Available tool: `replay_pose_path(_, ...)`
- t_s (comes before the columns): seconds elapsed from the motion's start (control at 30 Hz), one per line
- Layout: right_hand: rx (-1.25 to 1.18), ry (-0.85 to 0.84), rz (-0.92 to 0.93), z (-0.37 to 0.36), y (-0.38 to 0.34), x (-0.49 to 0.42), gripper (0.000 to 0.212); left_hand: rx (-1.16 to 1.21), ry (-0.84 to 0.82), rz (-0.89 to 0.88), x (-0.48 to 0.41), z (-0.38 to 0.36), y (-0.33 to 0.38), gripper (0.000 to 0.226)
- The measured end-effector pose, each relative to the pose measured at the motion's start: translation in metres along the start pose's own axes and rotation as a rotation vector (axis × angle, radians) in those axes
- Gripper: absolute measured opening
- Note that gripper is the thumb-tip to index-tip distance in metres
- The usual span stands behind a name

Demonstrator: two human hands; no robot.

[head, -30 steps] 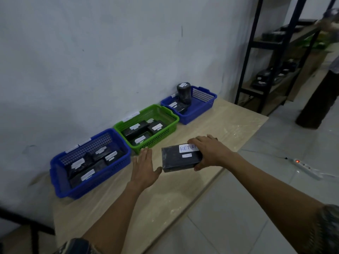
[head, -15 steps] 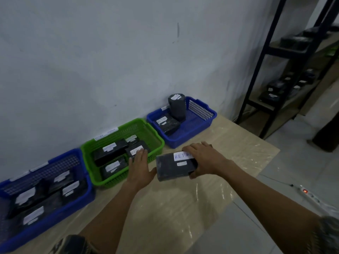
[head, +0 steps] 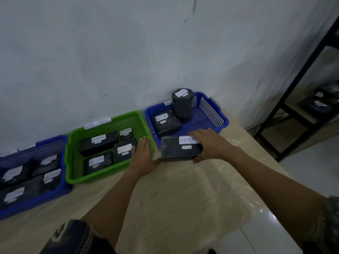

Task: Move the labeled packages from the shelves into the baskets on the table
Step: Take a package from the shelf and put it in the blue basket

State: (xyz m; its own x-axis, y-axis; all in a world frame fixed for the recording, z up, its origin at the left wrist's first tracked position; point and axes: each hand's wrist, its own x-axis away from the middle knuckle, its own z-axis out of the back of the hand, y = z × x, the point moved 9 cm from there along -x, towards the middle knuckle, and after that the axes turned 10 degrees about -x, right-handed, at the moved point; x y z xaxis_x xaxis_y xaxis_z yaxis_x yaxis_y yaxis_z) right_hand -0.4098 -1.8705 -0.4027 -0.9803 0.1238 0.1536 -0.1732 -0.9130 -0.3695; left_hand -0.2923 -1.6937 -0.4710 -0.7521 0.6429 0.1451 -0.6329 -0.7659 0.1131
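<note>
Head view: over the table (head: 174, 198), just right of the green basket (head: 95, 178), our outstretched right hand (head: 212, 145) grips a labeled black package (head: 176, 153) by its right end; our left hand (head: 142, 158), fingers straight, holding nothing, overlaps that basket's right rim.

Flat black wrapped package (head: 180, 148), white handwritten label up, roughly level, held by the right hand (head: 211, 143) over the near rim of the right blue plastic basket (head: 222, 121). Inside the basket: one flat labelled package (head: 166, 123) and one upright black cylinder (head: 182, 105).
</note>
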Motion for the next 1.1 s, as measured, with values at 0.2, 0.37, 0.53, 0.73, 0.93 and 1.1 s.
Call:
replay_pose_path(0.2, -0.018, -0.045, 0.054, 0.006, 0.024, -0.049, 0.1, 0.037, -0.062, 0.081, -0.017, -0.012, 0.004, 0.116)
replay_pose_path(0.37, -0.001, -0.081, 0.071, 0.001, 0.036, -0.09, 0.104, -0.006, -0.071, 0.088, -0.039, -0.022, 0.003, 0.131)
replay_pose_path(0.53, 0.041, -0.161, 0.071, -0.01, 0.045, -0.123, 0.11, -0.057, -0.057, 0.101, -0.057, -0.031, 0.003, 0.143)
replay_pose_path(0.73, 0.079, -0.244, 0.068, -0.026, 0.06, -0.145, 0.116, -0.086, 0.037, 0.08, -0.066, -0.032, 0.009, 0.141)
replay_pose_path(0.93, 0.097, -0.332, 0.105, -0.047, 0.065, -0.163, 0.117, -0.119, 0.041, 0.122, -0.073, -0.031, 0.009, 0.14)
replay_pose_path(1.1, 0.043, -0.379, 0.107, -0.061, 0.071, -0.174, 0.114, -0.141, 0.04, 0.126, -0.078, -0.035, 0.006, 0.141)
